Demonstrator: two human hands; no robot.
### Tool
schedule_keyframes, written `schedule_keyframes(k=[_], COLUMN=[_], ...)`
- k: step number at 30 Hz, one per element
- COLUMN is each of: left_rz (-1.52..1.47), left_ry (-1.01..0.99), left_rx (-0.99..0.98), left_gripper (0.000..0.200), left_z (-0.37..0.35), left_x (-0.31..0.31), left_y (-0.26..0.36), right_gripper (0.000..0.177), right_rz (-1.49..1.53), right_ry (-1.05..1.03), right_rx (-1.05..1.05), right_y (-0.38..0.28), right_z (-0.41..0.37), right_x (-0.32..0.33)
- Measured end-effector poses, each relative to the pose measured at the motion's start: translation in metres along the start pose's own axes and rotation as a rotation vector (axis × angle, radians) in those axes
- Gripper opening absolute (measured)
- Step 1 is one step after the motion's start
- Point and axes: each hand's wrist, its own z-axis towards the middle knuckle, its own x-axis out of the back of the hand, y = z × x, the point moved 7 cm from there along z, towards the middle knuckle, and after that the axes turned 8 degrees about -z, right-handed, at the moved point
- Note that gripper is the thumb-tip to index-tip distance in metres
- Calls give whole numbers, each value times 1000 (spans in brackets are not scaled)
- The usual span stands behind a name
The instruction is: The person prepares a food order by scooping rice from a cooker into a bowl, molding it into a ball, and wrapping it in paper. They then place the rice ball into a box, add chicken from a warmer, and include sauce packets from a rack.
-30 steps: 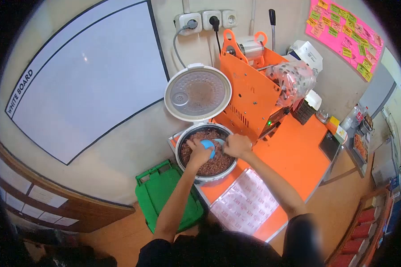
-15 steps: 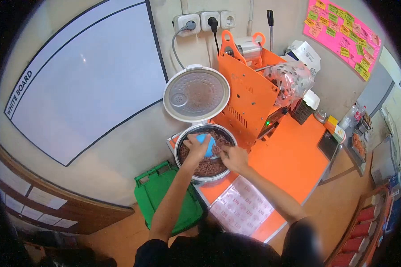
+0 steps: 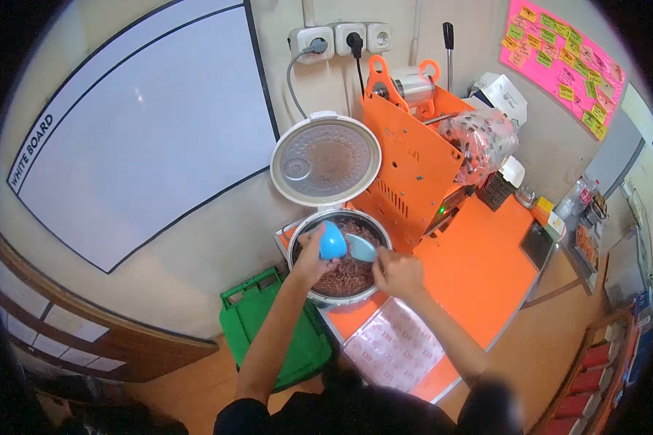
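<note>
An open rice cooker holds reddish-brown rice, with its lid standing up behind. My left hand is closed around a blue bowl above the rice, the bowl tilted with its rounded outside showing. On the right of the pot, my right hand grips a light-blue scoop by its handle. The scoop's flat head lies over the rice, just right of the bowl and a little apart from it.
Right of the cooker stands an orange sealing machine on an orange table. Printed sheets lie at the table's near edge. A green bin is below left. Bottles and boxes stand farther right.
The bowl has turned so its rounded side shows more. My right hand has drawn right and down with the scoop, whose head now shows clear of the bowl. The view has shifted slightly.
</note>
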Motion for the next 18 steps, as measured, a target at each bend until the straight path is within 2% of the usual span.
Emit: schedule_keyframes(k=[2, 5, 6, 7, 10, 12, 13, 14, 16, 17, 18], left_rz=[-83, 58, -86, -43, -1, -89, -52, -14, 395, 765, 763], left_ry=[-39, -159, -243, -290, -363, -325, -369, -416, -334, -190, -147], left_rx=[-33, -261, -202, -247, -282, -164, -207, -250, -457, -614, -622], left_gripper=[39, 45, 52, 55, 58, 54, 53, 53, 52, 51, 53], left_z=[-3, -26, -39, -41, -48, -52, -48, -38, -38, -47, -48], left_x=[6, -2, -14, -14, -13, -15, -12, -5, -7, -17, -18], left_y=[10, 28, 32, 35, 35, 30, 28, 24, 27, 33, 34], right_gripper=[17, 17, 17, 18, 22, 27, 30, 27, 25, 23, 22], right_rz=[-66, -88, -63, -39, 262, 546, 683, 885, 948, 981, 941], right_ry=[23, 28, 30, 33, -204, -49, 31, -51, -118, -152, -172], right_rx=[9, -31, -67, -103, -420, -253, -169, -247, -217, -197, -194], right_y=[9, 12, 13, 14, 15, 24, 28, 26, 7, -2, -11], right_z=[2, 11, 14, 17, 29, 39, 41, 45, 52, 55, 51], right_x=[10, 19, 20, 21, 38, -4, -17, -29, -34, -35, -34])
